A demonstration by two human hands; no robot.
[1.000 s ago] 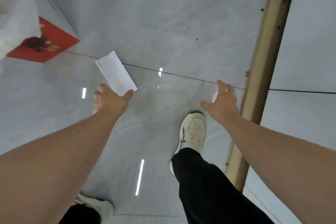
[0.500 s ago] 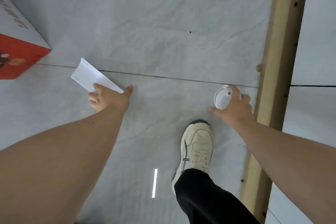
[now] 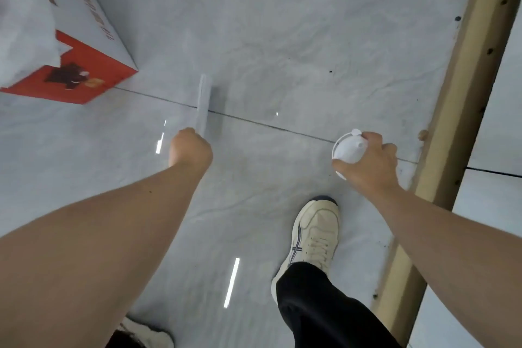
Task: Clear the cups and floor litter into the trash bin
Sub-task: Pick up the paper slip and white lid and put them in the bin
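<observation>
My left hand (image 3: 190, 150) is closed on a white slip of paper (image 3: 204, 104), which sticks up edge-on and blurred above the grey floor. My right hand (image 3: 370, 162) grips a white plastic cup lid (image 3: 348, 147) with a small spout, held a little above the floor beside the wooden strip. The cup itself, if any, is hidden under my fingers. No trash bin is in view.
A red and white cardboard box (image 3: 84, 45) stands at the left with a white bag (image 3: 22, 14) hanging over it. A long wooden beam (image 3: 457, 99) runs along the right. My right shoe (image 3: 313, 237) is planted between my arms on the glossy grey tiles.
My left hand has closed on the paper and lifted it off the floor, turning it edge-on. My right hand has closed around the white lid and raised it.
</observation>
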